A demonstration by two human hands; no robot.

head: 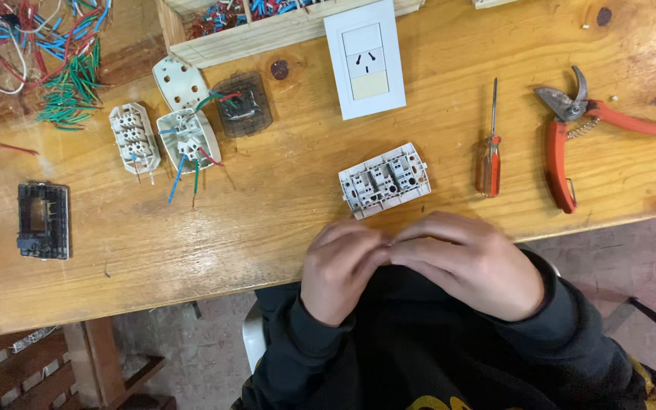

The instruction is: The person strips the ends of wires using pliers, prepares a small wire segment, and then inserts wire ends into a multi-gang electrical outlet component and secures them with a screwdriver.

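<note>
The wooden surface (282,205) ends in a near edge that runs just under both hands, slanting up toward the right; beyond it the floor and the person's dark sleeves show. The left hand (341,269) and the right hand (471,262) meet at that edge, fingertips touching, both backs turned up and wrists bent inward from the sleeves. The fingers (389,244) of both hands are curled and pressed together at one spot; whatever they pinch there is hidden, so I cannot tell what it is or whether they hold anything.

Nearest to them, just beyond the fingertips, a white socket frame (384,180) with 3 modules lies flat and tilted, apart from the hands. To its right a screwdriver (489,152) with an orange handle lies with its tip pointing away, and further right red-handled pruning shears (578,129) lie closed. Between frame and screwdriver bare wood gives open room, as does the wide stretch to the left of the hands.

A white wall socket plate (364,59) lies farther back. At the left lie 3 white socket parts with coloured wires (184,140), a dark clear cover (243,105) and a black module (42,220), all well apart from the hands
</note>
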